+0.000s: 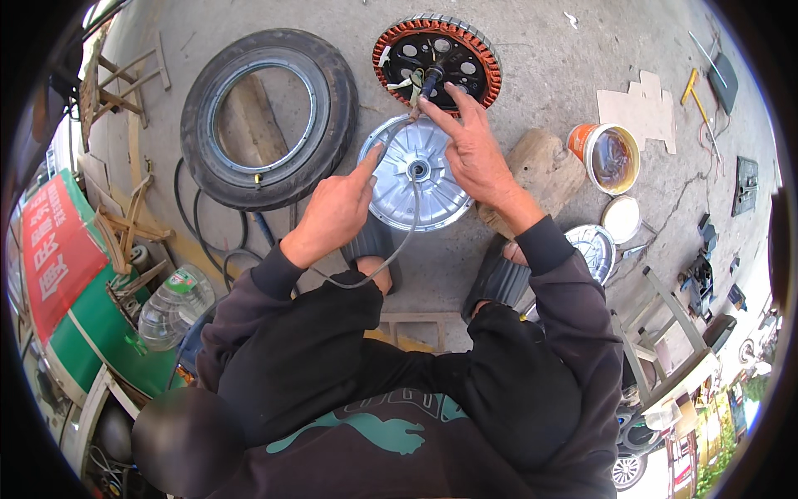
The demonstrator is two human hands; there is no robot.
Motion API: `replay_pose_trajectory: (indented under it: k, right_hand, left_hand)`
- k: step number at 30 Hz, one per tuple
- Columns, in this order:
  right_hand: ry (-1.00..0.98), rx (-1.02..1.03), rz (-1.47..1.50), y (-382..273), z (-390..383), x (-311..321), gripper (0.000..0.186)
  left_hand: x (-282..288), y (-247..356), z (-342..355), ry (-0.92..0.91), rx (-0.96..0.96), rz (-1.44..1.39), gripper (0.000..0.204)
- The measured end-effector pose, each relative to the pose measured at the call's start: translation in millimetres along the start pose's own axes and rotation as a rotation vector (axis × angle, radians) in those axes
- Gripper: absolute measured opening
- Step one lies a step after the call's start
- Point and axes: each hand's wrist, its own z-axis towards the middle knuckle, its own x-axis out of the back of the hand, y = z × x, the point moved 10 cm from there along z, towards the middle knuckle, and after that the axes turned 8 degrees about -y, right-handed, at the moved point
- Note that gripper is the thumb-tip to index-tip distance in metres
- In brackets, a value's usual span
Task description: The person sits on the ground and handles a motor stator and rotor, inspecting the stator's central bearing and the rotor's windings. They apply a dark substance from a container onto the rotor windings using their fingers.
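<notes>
My left hand [331,214] is closed around a grey cable [397,256], its index finger reaching up along it. The cable loops down over a silver hub cover [391,188] with a bore at its middle. My right hand [477,158] has index and middle fingers extended and apart, the index tip touching the cable near some wires; its thumb is hidden. Above the cover lies a black motor stator [472,71] with copper windings around its rim, a shaft and loose wires.
A tire on a rim [320,100] lies upper left. A wood block [536,170], paint bucket [604,162], round lid [621,219], second silver cover [592,245] and cardboard [632,112] are rightward. A red-green board [71,266], plastic jug [173,309] and metal frame [665,333] stand at the sides.
</notes>
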Motion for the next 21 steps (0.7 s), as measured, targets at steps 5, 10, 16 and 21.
replay_pose_trajectory:
  k: [5, 10, 16, 21]
  right_hand:
    - [0.024, 0.018, -0.02, -3, 13, 13, 0.064]
    - [0.065, 0.009, -0.12, 10, 19, 20, 0.061]
    - [0.034, 0.062, -0.019, -12, 0, 15, 0.066]
    - [0.046, -0.045, 0.027, 5, -2, 6, 0.074]
  left_hand:
    - [0, -1, 1, -0.007, 0.0, 0.03, 0.055]
    - [-3, 3, 1, -0.023, -0.009, 0.047, 0.056]
    - [-1, 3, 3, -0.026, -0.007, 0.044, 0.055]
    - [-2, 3, 3, -0.033, 0.001, 0.027, 0.055]
